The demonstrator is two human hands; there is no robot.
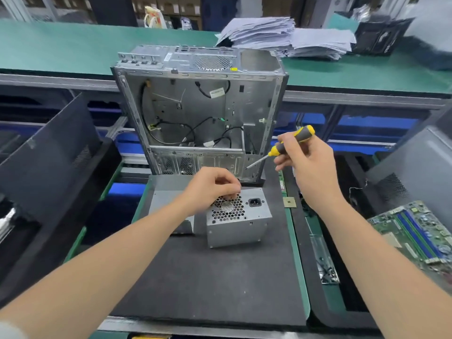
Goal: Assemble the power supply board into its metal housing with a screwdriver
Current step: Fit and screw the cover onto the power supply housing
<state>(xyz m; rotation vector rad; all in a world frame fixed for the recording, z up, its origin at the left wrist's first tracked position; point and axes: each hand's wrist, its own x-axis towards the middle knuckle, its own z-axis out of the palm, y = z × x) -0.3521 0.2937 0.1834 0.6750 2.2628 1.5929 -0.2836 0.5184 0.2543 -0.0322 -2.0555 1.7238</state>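
L fingers [228,190] curled on PSU [241,230] top, R fingers [289,144] grip screwdriver [304,133]

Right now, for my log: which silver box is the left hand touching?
The small honeycomb-grilled silver power supply box; the tall open chassis stands behind it.

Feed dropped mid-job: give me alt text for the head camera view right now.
A left hand holds the top of a grey power supply standing on a black mat, while the right hand grips a yellow-and-grey screwdriver raised beside it. An open metal computer case stands upright behind; a green motherboard lies at right.
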